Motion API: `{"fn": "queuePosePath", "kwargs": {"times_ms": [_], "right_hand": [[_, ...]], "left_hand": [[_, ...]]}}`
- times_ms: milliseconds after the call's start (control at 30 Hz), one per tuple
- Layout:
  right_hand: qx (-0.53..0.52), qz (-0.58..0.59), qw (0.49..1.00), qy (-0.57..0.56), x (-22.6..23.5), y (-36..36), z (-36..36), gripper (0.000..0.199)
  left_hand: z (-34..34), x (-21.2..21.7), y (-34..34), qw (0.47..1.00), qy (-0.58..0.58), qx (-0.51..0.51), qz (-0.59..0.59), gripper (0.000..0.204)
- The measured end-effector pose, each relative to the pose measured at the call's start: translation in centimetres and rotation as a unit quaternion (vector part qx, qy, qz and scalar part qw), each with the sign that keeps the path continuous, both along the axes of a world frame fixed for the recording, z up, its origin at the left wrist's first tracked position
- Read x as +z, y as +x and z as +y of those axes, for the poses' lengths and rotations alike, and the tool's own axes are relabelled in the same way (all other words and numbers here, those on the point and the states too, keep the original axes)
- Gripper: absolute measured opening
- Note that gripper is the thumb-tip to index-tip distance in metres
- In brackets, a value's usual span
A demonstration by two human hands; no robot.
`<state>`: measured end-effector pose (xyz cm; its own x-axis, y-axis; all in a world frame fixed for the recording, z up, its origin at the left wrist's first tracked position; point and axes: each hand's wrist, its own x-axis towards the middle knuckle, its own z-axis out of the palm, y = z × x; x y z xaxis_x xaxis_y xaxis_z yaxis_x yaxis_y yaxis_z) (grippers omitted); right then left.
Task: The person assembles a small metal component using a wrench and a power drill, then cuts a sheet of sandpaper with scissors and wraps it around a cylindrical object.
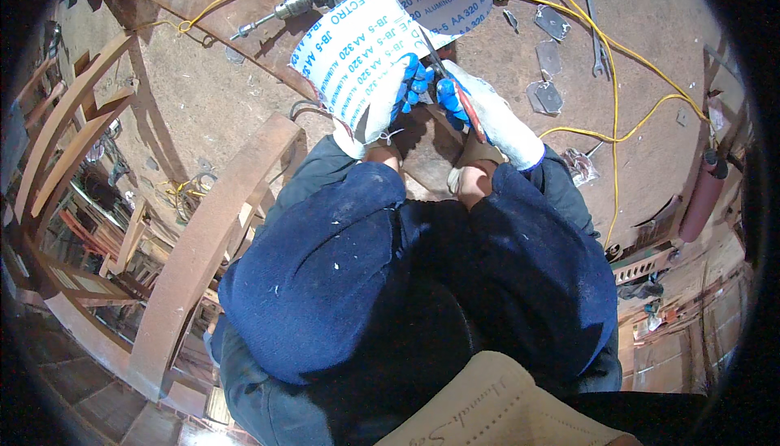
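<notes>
A wide strip of sandpaper (349, 56), with a white, blue-printed back and a reddish grit side, curls in front of me. My left hand (392, 98), in a white work glove with blue-coated fingers, is closed on the strip's near edge. In my right hand (490, 113), gloved the same way, is a pair of scissors (469, 111) with red handles. Their dark blades point up and away from me, against the sandpaper's right part. Whether the blades are parted, I cannot make out. Both hands are close together above my feet.
A power drill (301, 3) with a long bit lies beyond the sandpaper. Rightward are a yellow cord (615, 121), a wrench (595, 36) and several flat grey pieces (552, 22). A curved wooden beam (207, 255) stands at my left; a reddish roll (703, 198) lies far right.
</notes>
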<state>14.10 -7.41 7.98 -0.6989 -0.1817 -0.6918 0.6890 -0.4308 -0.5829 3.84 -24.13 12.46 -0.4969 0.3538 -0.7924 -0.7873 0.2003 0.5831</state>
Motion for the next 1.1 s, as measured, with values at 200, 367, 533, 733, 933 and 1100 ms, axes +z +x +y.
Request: {"fn": "queuePosePath", "kwargs": {"times_ms": [200,367,533,733,933,1100], "right_hand": [[0.045,0.193,0.956,0.217,-0.6,0.2,-0.5,0.038],[0.101,0.209,0.921,0.312,-1.3,1.0,0.1,0.037],[0.139,0.221,0.913,0.315,-1.2,0.9,0.2,0.037],[0.28,0.081,0.826,0.483,1.2,1.0,5.8,0.051],[0.199,0.267,0.629,0.703,3.7,-1.5,5.7,0.06],[0.286,0.528,0.508,0.618,3.2,-6.6,3.5,0.036]], "left_hand": [[0.1,-0.1,-0.1,1.0,0.013,0.003,0.024,0.033],[0.6,-1.5,0.6,1.0,0.007,0.008,0.005,0.032],[0.3,-1.0,0.3,1.0,0.015,-0.006,0.004,0.033],[-1.1,-3.2,-0.8,0.984,0.075,0.125,-0.101,0.03],[-1.8,-2.6,-1.0,0.944,0.167,0.196,-0.204,0.03],[-4.0,-2.0,0.2,0.82,0.355,0.035,-0.448,0.034]]}}
